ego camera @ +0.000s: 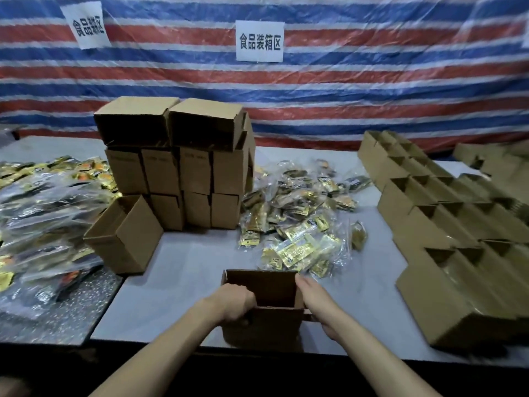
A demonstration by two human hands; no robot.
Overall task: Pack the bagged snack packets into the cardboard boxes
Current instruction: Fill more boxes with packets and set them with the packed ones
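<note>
Head view, and both hands are on the open cardboard box at the near edge of the table. Over the left wall goes the left hand, fingers curled and gripping it. Along the right wall lies the right hand, fingers straight and pressed flat, clasping nothing. Just beyond the box sits a heap of bagged snack packets (gold wrappers in clear plastic). Back left stands a stack of closed boxes, and rows of open boxes line the right.

Food-packing workshop, striped tarp wall, paper signs, stacked cartons, snack heaps
</note>
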